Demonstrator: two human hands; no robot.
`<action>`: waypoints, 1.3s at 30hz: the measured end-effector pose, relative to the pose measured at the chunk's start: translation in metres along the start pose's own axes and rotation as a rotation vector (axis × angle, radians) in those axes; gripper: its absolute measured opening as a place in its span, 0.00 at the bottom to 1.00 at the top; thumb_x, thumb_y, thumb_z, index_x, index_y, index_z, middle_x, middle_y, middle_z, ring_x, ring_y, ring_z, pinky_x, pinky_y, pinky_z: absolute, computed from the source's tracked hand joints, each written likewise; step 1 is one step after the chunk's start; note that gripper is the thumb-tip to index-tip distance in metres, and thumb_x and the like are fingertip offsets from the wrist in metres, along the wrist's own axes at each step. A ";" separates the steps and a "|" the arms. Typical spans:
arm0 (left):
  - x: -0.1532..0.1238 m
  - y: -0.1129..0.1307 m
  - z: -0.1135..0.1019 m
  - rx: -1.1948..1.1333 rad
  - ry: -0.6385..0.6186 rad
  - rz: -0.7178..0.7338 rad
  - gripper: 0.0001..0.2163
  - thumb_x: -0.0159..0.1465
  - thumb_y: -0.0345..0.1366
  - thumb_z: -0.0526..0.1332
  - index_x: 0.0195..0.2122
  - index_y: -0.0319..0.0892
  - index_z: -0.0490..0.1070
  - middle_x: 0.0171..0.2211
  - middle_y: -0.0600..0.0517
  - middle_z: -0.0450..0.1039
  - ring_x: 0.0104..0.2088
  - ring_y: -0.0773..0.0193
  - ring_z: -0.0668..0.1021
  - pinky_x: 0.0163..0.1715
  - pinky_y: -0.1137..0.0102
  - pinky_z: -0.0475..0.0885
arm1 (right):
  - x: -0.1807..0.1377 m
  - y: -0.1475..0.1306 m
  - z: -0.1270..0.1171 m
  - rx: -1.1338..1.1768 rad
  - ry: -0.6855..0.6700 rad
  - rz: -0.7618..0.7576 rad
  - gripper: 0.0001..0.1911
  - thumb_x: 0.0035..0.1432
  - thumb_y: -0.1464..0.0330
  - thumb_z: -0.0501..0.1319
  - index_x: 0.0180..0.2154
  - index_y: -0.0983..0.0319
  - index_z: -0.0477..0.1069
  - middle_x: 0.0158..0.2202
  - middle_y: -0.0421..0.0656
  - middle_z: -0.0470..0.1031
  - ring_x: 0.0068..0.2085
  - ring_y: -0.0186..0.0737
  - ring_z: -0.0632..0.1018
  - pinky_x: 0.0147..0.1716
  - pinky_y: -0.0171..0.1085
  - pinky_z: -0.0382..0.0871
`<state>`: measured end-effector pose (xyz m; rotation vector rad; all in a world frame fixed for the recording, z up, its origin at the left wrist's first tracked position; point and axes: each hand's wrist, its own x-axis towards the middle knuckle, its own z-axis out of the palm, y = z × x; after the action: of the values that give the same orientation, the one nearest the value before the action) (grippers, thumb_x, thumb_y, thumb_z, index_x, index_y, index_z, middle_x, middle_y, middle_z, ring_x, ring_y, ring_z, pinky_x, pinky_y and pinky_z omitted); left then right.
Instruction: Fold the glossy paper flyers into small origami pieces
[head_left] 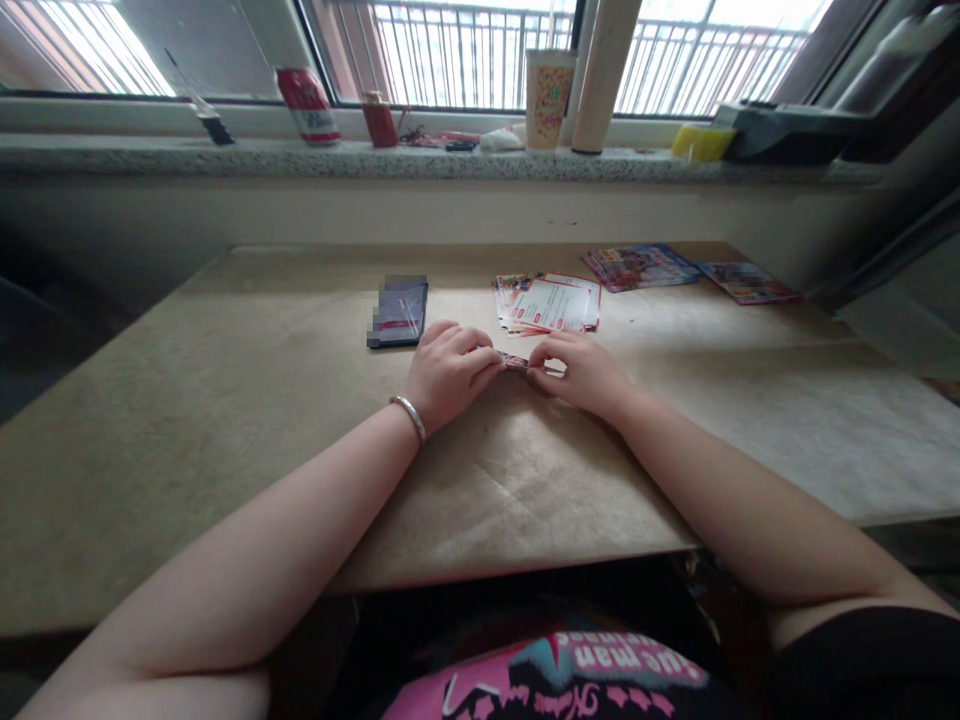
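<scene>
Between my two hands, a little above the middle of the table, is a small, dark patterned packet or card [514,361] seen nearly edge-on; most of it is hidden by my fingers. My left hand [456,372], with a silver bangle [410,417] at its wrist, pinches its left end. Thumb and fingers of my right hand [576,368] close on its right end. Just beyond my hands lies a loose pile of white and red-edged cards [553,302]. A phone [400,312] rests flat beyond my left hand.
At the table's back right lie colourful packets [641,266] and another packet group [748,283]. On the windowsill [255,158] stand a red can [307,106], a red lighter-like object [380,120], a patterned cup [547,98] and a yellow object [703,142]. The table's near edge is close to my body.
</scene>
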<state>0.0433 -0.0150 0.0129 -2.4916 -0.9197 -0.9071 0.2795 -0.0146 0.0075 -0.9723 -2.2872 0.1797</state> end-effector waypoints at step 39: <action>0.003 0.014 -0.008 0.160 0.011 0.042 0.06 0.60 0.32 0.56 0.30 0.45 0.71 0.28 0.53 0.74 0.34 0.60 0.71 0.54 0.55 0.63 | 0.001 -0.015 -0.005 0.014 0.068 -0.068 0.04 0.54 0.72 0.59 0.29 0.58 0.69 0.30 0.41 0.74 0.35 0.40 0.72 0.40 0.39 0.66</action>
<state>0.0506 -0.0277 0.0196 -2.3598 -0.8960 -0.7999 0.2735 -0.0251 0.0169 -0.8787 -2.2501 0.1314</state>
